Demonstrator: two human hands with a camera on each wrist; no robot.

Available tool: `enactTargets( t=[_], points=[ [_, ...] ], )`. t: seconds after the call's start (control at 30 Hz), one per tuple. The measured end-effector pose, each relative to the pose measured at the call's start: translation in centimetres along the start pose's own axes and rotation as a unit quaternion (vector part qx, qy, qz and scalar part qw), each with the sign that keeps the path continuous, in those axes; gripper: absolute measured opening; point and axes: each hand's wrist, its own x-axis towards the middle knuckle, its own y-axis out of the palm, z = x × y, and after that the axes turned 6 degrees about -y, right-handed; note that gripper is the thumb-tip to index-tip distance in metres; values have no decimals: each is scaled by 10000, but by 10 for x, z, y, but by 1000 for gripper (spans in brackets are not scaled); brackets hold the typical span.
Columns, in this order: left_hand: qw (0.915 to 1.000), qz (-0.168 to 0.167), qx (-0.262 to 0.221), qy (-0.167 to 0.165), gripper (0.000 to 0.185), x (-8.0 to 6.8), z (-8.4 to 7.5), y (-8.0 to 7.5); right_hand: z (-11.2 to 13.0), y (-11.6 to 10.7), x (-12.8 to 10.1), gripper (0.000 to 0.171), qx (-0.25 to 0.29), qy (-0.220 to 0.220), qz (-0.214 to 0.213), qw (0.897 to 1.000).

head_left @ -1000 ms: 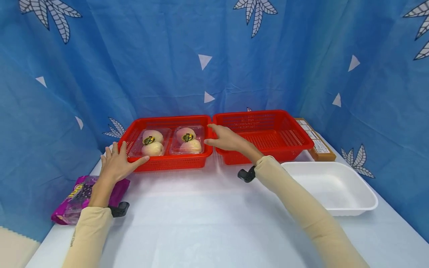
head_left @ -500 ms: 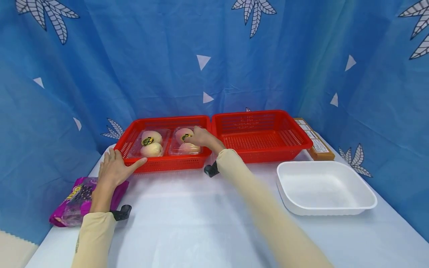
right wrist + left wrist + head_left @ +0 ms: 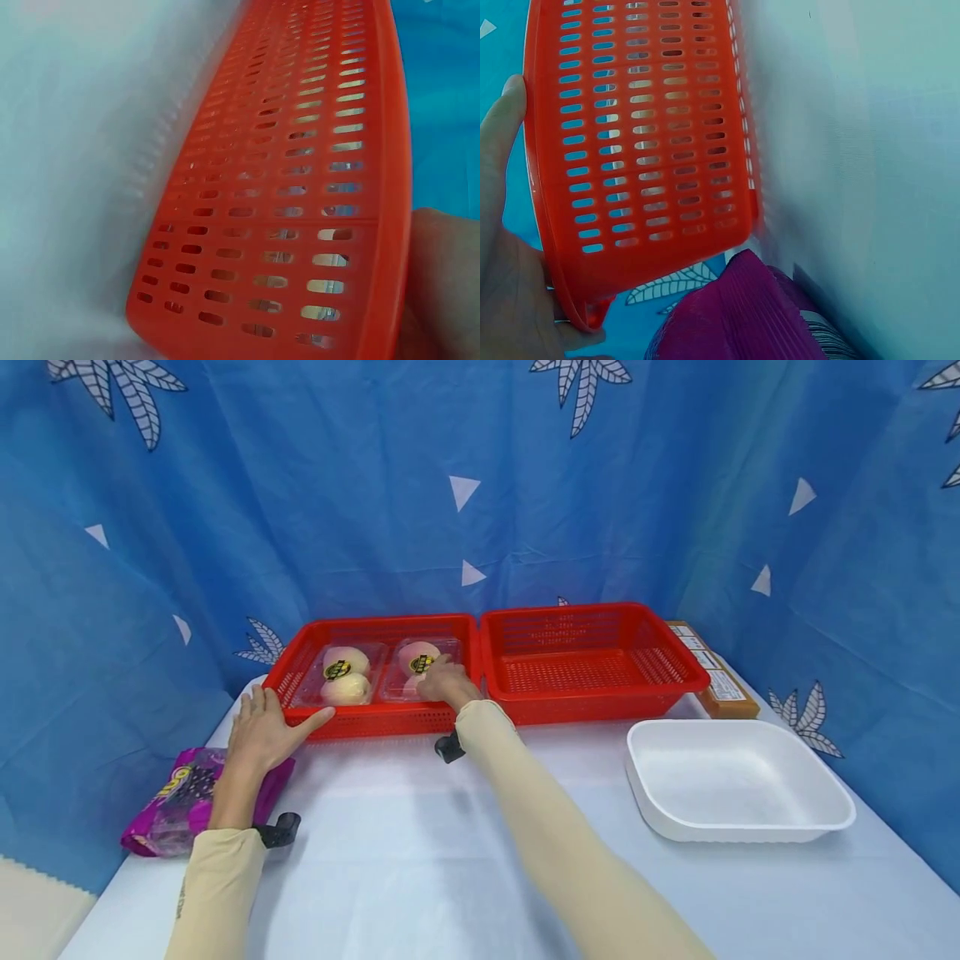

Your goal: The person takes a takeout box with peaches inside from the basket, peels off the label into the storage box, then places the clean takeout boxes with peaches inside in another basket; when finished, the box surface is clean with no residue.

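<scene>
Two clear plastic packs of peaches lie side by side in the left red basket point(image 3: 390, 724), the left pack point(image 3: 347, 675) and the right pack point(image 3: 417, 653), each with a black and yellow label. My left hand point(image 3: 258, 731) rests on the basket's front left corner, thumb stretched along the front rim; in the left wrist view its thumb point(image 3: 504, 124) lies at the rim. My right hand point(image 3: 447, 681) reaches over the front rim onto the right pack's near right part. Its fingertips are partly hidden, and I cannot tell whether they grip the pack. The right wrist view shows mostly the basket wall point(image 3: 285, 172).
A second red basket point(image 3: 592, 697) stands against the first on the right. A white tray point(image 3: 738, 828) sits at front right, with a brown labelled box point(image 3: 723, 689) behind. A purple bag point(image 3: 176, 802) lies beside my left forearm. Blue curtain point(image 3: 360, 502) closes off the back and sides.
My right hand has moved left from the gap between the baskets onto the right peach pack, then slightly nearer the front rim. My left hand has settled onto the basket corner.
</scene>
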Motion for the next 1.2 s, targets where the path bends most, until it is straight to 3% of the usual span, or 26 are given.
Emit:
enactTargets(
  t=[0.13, 0.27, 0.47, 0.6, 0.63, 0.73, 0.83, 0.9, 0.93, 1.03, 1.2],
  points=[
    [10000, 7, 17, -14, 122, 0, -1, 0, -3, 0, 3, 84, 100, -38, 31, 9999],
    [10000, 21, 0, -11, 122, 0, 0, 1, -7, -2, 8, 85, 784, -93, -45, 9969],
    [10000, 64, -44, -33, 122, -1, 2, 2, -11, -7, 14, 71, 2518, -25, -408, 9669],
    [9999, 90, -72, -53, 122, -1, 3, 3, -14, -14, 18, 29, 3072, -143, -783, 9483],
    [9999, 93, -72, -50, 122, -1, 4, 3, -15, -17, 19, 22, 3246, -225, -840, 9418],
    [9999, 78, -61, -67, 122, -1, 4, 3, -21, -31, 19, 31, 3992, -461, -834, 9119],
    [9999, 64, -52, -65, 121, 0, 4, 4, -27, -50, 15, 10, 4812, -676, -725, 8710],
    [9999, 71, -33, -68, 121, 0, 4, 4, -32, -64, 9, 25, 5128, -817, -702, 8517],
    [9999, 75, -32, -69, 122, 1, 3, 4, -34, -72, 6, 31, 5176, -897, -690, 8481],
    [9999, 87, -33, -61, 122, 1, 2, 3, -43, -93, -6, 38, 5032, -1174, -648, 8537],
    [10000, 76, -27, -37, 121, 1, 2, 2, -66, -121, -35, 41, 4230, -1562, -264, 8922]
  ],
)
